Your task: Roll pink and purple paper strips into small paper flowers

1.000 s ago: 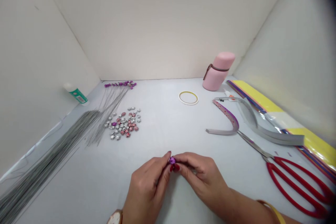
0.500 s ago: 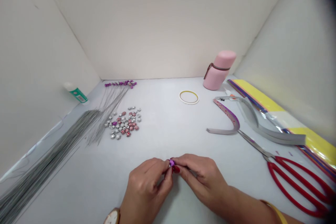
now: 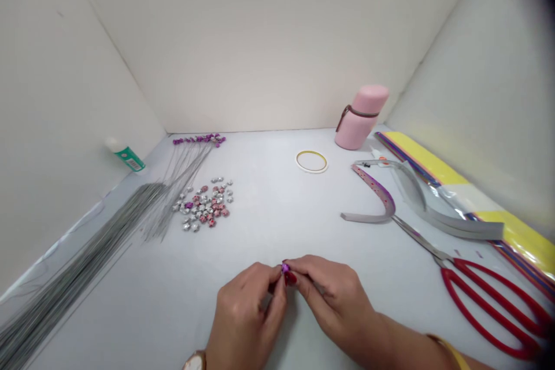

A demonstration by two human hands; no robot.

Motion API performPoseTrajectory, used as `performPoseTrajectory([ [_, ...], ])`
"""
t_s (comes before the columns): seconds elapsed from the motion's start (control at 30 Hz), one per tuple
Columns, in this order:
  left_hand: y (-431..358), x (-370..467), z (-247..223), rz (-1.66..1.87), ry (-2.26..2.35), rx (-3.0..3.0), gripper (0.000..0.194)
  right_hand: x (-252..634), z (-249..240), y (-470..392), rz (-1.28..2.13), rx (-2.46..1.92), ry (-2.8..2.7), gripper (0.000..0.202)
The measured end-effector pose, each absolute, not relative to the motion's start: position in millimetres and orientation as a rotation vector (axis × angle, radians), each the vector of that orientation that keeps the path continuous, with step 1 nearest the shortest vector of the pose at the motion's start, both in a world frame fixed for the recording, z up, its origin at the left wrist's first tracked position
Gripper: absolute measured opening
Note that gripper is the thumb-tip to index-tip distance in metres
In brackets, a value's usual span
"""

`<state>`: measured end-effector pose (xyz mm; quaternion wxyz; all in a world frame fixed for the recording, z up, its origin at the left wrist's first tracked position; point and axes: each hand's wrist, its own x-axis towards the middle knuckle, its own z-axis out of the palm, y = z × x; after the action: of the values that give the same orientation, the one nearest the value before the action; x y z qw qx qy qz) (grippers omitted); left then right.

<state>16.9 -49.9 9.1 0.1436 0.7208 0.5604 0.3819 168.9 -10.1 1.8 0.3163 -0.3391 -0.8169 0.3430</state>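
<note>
Between the fingertips of both hands is a small purple paper star [image 3: 285, 267], partly covered by the fingers. My left hand [image 3: 251, 306] pinches it from the left with thumb and forefinger. From the right, my right hand [image 3: 332, 295] grips the same star between thumb and forefinger. Beyond my left hand lies a loose pile of folded silver and pink stars [image 3: 210, 206], with a purple one [image 3: 188, 205] among them. Further back, purple stars [image 3: 217, 139] sit at the ends of thin wires [image 3: 186, 167].
A thick bundle of grey wires [image 3: 87, 260] runs along the left. At the back left leans a glue stick [image 3: 130, 158]. A tape roll [image 3: 311, 170] and a pink bottle [image 3: 359, 121] stand behind. Rightward lie paper strips [image 3: 459, 225], red-handled scissors [image 3: 489, 306] and yellow packs [image 3: 533, 237].
My left hand has shifted slightly to the right and turned a little, its watch now lower in view. The purple star stays pinched between both hands.
</note>
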Motion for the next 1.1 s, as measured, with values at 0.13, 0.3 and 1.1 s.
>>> performPoseTrajectory([
  [0.13, -49, 14, 13, 1.094, 1.536, 1.878, 0.011, 169, 3, -8, 1.08, -0.952, -2.02, 0.023],
  [0.3, -47, 13, 13, 1.104, 1.491, 1.835, 0.015, 169, 4, -7, 1.116, -0.956, -1.978, 0.022],
  [1.1, -49, 16, 4, 1.034, 1.626, 2.124, 0.014, 169, -1, -10, 0.783, -0.954, -2.109, 0.02],
])
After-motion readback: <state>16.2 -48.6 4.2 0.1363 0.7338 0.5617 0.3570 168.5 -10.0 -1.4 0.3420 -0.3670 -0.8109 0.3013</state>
